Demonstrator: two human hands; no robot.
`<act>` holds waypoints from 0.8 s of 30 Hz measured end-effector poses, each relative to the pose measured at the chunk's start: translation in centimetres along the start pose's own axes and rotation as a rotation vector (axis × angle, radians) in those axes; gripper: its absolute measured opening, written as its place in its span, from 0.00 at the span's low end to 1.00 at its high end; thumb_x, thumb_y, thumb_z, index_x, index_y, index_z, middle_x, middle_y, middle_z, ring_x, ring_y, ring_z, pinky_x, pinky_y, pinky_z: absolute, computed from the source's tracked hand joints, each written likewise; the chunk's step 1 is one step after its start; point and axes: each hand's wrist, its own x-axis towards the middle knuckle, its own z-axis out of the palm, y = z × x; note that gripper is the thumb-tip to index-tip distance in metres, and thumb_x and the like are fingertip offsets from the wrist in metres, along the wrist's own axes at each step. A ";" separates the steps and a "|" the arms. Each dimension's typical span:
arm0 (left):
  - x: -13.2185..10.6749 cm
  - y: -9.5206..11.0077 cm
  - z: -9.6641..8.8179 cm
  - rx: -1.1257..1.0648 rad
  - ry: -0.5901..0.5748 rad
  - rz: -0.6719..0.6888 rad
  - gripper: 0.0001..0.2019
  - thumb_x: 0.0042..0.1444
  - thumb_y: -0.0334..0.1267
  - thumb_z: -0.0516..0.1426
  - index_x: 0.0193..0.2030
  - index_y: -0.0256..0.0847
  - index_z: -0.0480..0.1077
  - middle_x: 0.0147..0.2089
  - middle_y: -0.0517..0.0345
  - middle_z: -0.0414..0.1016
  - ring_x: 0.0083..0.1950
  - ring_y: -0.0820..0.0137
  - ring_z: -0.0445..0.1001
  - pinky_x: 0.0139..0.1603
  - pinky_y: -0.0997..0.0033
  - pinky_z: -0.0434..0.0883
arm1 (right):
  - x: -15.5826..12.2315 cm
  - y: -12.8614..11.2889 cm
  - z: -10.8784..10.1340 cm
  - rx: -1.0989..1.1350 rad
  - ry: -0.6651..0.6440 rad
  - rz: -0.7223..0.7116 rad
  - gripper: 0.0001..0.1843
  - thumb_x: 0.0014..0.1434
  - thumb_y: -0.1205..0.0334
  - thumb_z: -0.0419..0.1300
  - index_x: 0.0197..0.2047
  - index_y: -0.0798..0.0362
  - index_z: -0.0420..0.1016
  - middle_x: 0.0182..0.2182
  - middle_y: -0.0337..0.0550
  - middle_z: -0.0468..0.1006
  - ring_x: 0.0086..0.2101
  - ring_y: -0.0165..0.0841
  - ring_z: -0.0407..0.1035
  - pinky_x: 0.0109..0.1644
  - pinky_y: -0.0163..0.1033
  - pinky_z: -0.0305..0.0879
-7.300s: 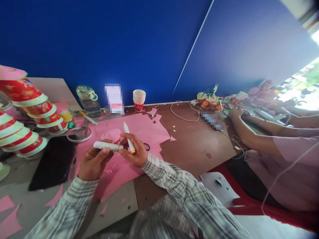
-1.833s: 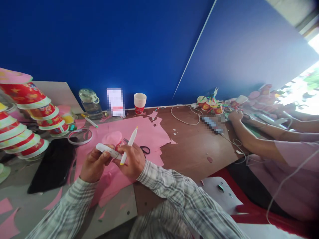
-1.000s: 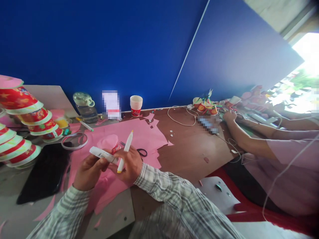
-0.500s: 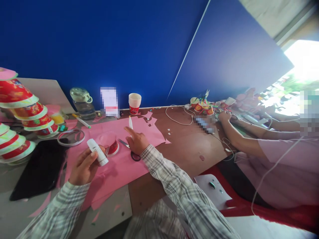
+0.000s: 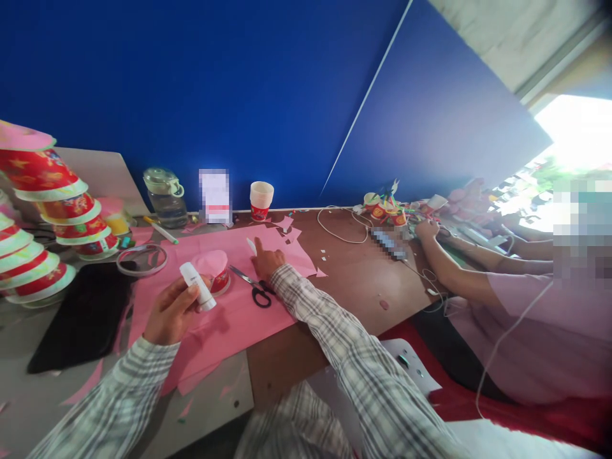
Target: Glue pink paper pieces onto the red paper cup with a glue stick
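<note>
My left hand [image 5: 169, 311] is closed round a white glue stick [image 5: 197, 294], held tilted above the big pink paper sheet [image 5: 224, 319]. My right hand [image 5: 268, 261] is stretched forward low over the sheet, index finger pointing out, its other fingers curled on a white marker [image 5: 251, 245] whose tip shows beside the finger. Between my hands stands an upturned red paper cup with a pink top [image 5: 215, 271]. Black-handled scissors [image 5: 255, 292] lie on the sheet just by my right wrist.
Stacks of upturned red paper cups [image 5: 43, 217] fill the left. A black tablet [image 5: 81, 315], a tape ring [image 5: 142, 259], a water jar [image 5: 165, 197] and a cup [image 5: 261, 201] are nearby. A co-worker's arm [image 5: 454, 271] rests at the right, beside a white cable [image 5: 335, 231].
My hands came apart. My right hand carried the marker forward and down onto the pink sheet. My left hand kept the glue stick and turned it more upright.
</note>
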 end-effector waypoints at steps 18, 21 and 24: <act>0.0 0.1 0.1 -0.051 -0.028 0.050 0.18 0.30 0.46 0.63 0.28 0.37 0.72 0.21 0.56 0.67 0.18 0.76 0.60 0.15 0.75 0.56 | -7.8 -2.2 -3.2 0.287 0.441 -0.602 0.24 0.63 0.53 0.46 0.59 0.55 0.52 0.32 0.42 0.78 0.35 0.32 0.74 0.44 0.39 0.64; 0.1 0.2 -0.1 -0.052 -0.069 0.085 0.16 0.32 0.46 0.63 0.28 0.38 0.73 0.19 0.57 0.66 0.18 0.76 0.59 0.15 0.75 0.56 | -10.1 -3.6 -3.1 0.339 0.502 -0.721 0.30 0.60 0.50 0.49 0.61 0.53 0.48 0.37 0.43 0.78 0.39 0.35 0.74 0.45 0.43 0.67; 0.1 -0.3 -0.3 -0.059 -0.077 0.053 0.17 0.28 0.45 0.64 0.27 0.39 0.72 0.19 0.58 0.66 0.17 0.77 0.58 0.14 0.75 0.56 | -10.9 -4.5 -2.4 0.311 0.483 -0.723 0.36 0.58 0.47 0.50 0.64 0.50 0.39 0.39 0.42 0.79 0.41 0.36 0.75 0.45 0.45 0.69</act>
